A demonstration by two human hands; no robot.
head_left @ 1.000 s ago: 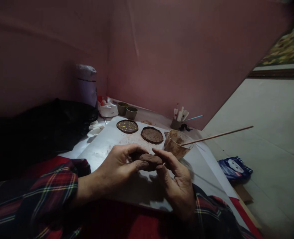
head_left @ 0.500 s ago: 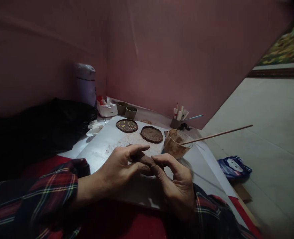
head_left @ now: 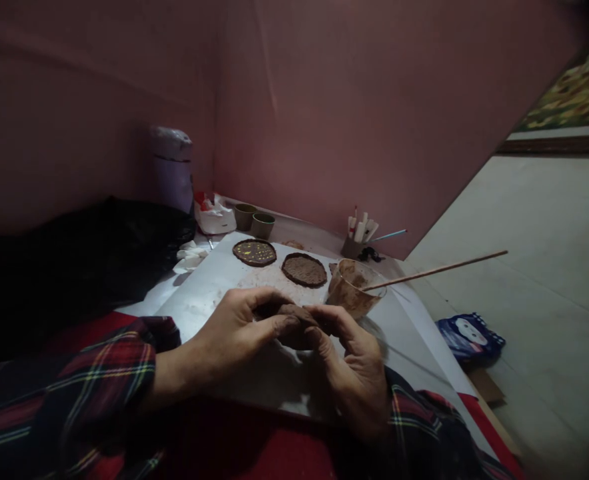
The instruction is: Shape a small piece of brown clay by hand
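Note:
A lump of brown clay (head_left: pixel 297 339) is held up between both hands, above the near part of the white board. My left hand (head_left: pixel 242 327) grips its left side, with the thumb across the top and the other fingers curled behind. On the right side, my right hand (head_left: pixel 352 360) pinches the clay between thumb and forefinger. Part of the lump is hidden by the fingers. Beyond my hands lie two flat round clay pieces with raised rims: one with yellow specks (head_left: pixel 254 253), the other plain brown and rough (head_left: pixel 304 271).
A clay-smeared clear cup (head_left: pixel 347 297) holds a long thin stick (head_left: pixel 439 270) jutting right. Two small dark cups (head_left: pixel 263 227), a pen holder (head_left: pixel 353 247), crumpled tissue (head_left: pixel 190 257) and a lilac container (head_left: pixel 173 170) stand farther back. A black bag (head_left: pixel 84 267) lies left.
My left fingers have closed down around the clay, and the left thumb has moved up onto its top. The clay has turned slightly; the surroundings are unchanged.

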